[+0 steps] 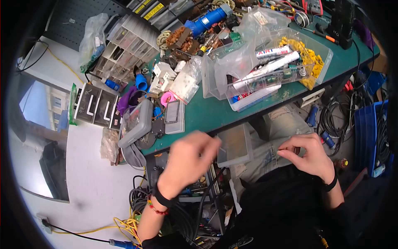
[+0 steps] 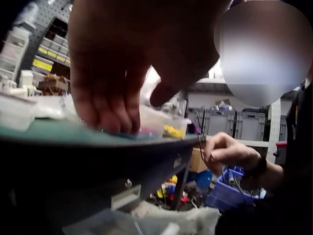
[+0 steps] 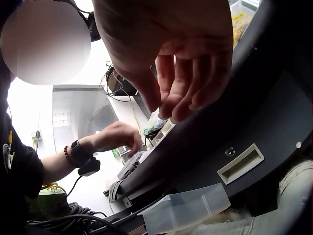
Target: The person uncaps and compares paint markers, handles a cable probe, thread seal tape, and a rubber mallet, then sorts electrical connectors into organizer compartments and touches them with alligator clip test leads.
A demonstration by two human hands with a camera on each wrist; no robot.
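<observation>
In the head view my left hand (image 1: 191,154), blurred, hovers by the front edge of the green workbench (image 1: 199,120). Its fingers hang loosely bent in the left wrist view, thumb apart, with nothing showing between them. A clear plastic box (image 1: 235,145) sits by my lap, between my two hands and below the bench edge. My right hand (image 1: 307,153) is raised over my right thigh. Its thumb and fingertips (image 3: 166,113) come close together in the right wrist view; I cannot tell whether they pinch something small.
On the bench a clear bin (image 1: 215,89) holds markers (image 1: 273,52) and yellow parts (image 1: 311,58). A grey case (image 1: 139,124), a small-drawer cabinet (image 1: 128,45) and coils crowd the left. Black cables (image 1: 336,112) and a blue crate (image 1: 369,133) lie at right.
</observation>
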